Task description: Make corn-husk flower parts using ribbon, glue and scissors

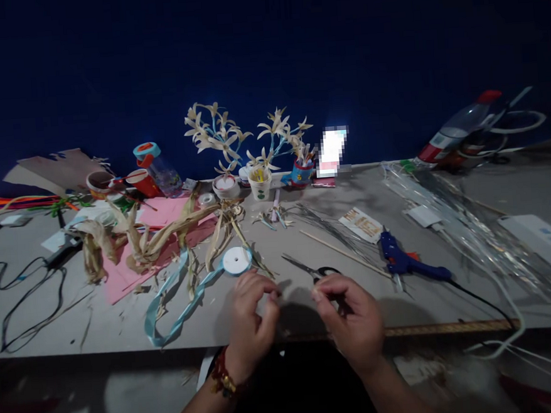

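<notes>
My left hand (pixel 253 312) is over the table's front edge, its thumb and index finger drawn together in a pinch. Anything between those fingertips is too small to make out. To its right, my right hand (pixel 352 317) pinches too, and what it may hold is not clear. Scissors (pixel 315 270) lie just beyond the right hand, tips pointing away to the left. Beside the left hand rests a spool of light blue ribbon (pixel 236 260), with a loose length trailing left. Dried corn husks (pixel 155 240) are heaped farther left on pink paper (pixel 115 284).
A blue glue gun (pixel 409 261) lies on the right, its cord running over the front edge. Nearby are a thin stick (pixel 342 252), dark wires (pixel 328 225) and plastic-wrapped strips (pixel 475 230). Husk flowers (pixel 216 132) stand in cups at the back, near a lit phone (pixel 333 152).
</notes>
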The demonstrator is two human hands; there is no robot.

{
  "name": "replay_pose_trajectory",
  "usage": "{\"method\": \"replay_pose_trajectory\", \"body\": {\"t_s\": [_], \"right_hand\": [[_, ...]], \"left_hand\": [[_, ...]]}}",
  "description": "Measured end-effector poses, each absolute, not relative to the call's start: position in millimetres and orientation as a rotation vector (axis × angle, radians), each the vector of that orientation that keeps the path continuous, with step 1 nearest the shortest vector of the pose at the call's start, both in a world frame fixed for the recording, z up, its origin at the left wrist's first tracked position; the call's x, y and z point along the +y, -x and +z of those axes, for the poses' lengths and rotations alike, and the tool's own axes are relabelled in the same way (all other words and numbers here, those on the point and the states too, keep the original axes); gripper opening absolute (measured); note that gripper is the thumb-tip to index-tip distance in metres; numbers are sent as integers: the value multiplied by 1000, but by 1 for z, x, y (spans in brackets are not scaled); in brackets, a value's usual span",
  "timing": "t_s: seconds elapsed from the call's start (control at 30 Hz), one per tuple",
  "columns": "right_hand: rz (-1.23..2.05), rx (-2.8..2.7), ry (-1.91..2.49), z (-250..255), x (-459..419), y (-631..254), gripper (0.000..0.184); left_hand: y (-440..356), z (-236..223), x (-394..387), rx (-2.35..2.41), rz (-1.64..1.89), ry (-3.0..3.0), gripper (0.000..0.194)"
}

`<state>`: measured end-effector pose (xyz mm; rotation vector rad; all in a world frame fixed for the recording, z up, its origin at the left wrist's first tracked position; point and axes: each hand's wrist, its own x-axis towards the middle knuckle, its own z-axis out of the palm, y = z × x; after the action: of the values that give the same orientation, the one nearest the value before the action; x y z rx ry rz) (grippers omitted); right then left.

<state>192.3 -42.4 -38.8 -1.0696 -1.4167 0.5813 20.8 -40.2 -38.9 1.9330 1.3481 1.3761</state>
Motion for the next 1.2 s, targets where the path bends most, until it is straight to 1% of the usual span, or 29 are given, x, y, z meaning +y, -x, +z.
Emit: {"method": "replay_pose_trajectory", "body": {"t_s": [0.17,0.37,0.5,0.7,0.8,0.93,1.2], "right_hand": [[615,-1478,1046,-37,-43,-185,12],[572,-1524,1040,-45,-44,-186,12],[509,-1426,1060,-45,-42,-190,14],[619,-1434,1045,-47,-42,-188,12],[671,-1461,1048,-49,-44,-188,11],[712,-1566,1077,-44,-41,-191,9],[580,-1729,1109,-29,-33,-190,12]], "left_hand": [[-30,-25,-41,1188,1331,-2055,11],[-37,-29,-37,1267,1360,-2108,13],[-30,-35,-37,1374,1400,-2048,14],[-31,-28,-39,1240,1330,-2084,9],[-35,-27,-37,1243,1334,-2102,13],[-35,-28,-36,1267,1319,-2133,13],[-34,-25,-38,1310,1291,-2215,13]]}}
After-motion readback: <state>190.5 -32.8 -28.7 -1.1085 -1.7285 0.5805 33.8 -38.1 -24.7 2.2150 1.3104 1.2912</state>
